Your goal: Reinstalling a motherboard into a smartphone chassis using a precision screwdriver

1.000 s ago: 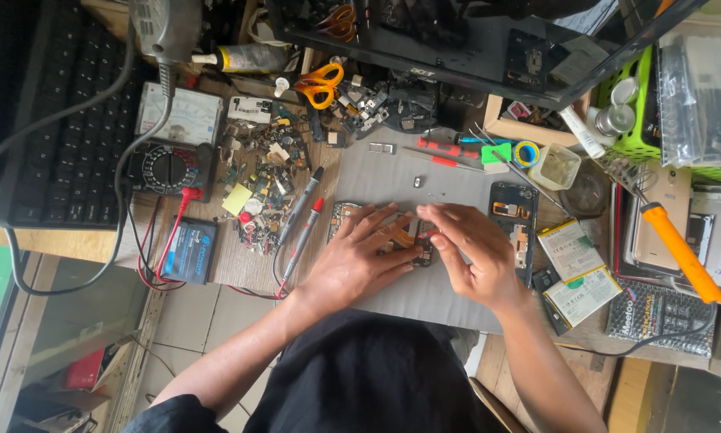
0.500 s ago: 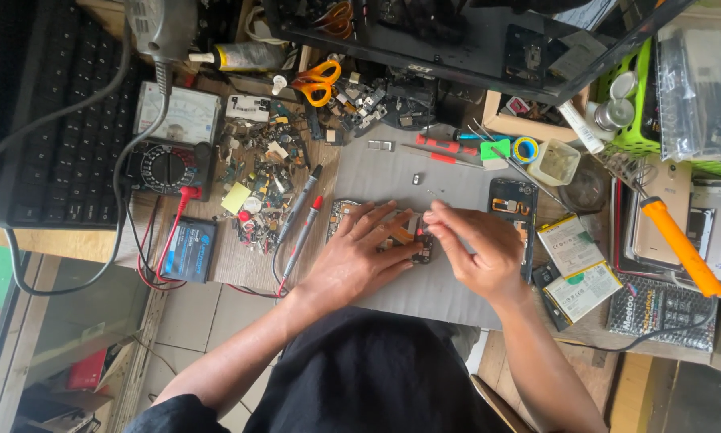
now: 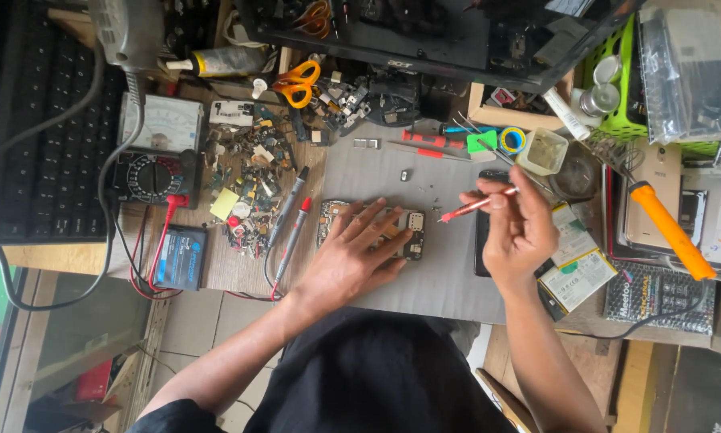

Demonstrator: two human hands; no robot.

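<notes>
Our right hand (image 3: 519, 232) pinches a slim red-handled precision screwdriver (image 3: 476, 204) between thumb and fingertips, the other fingers curled in; its tip hangs in the air above the grey mat (image 3: 448, 273), pointing toward the opened phone with its bare circuit board (image 3: 372, 228). Half a second ago that tip was down at the board's right end, so we have lifted it clear, which suggests a screw is out or the driver is being reset. Our left hand (image 3: 352, 261) lies flat with its 4 fingers spread, pressing the phone down near the mat's left edge, closed around nothing. 1 small dark part (image 3: 405, 175) sits on the mat toward its far edge. Just off the mat's left edge lie 2 red-tipped meter probes (image 3: 292, 220), beyond them a litter of scrap components (image 3: 248, 172). A dark phone (image 3: 484, 240) lies partly under the right hand, at the mat's right edge.
</notes>
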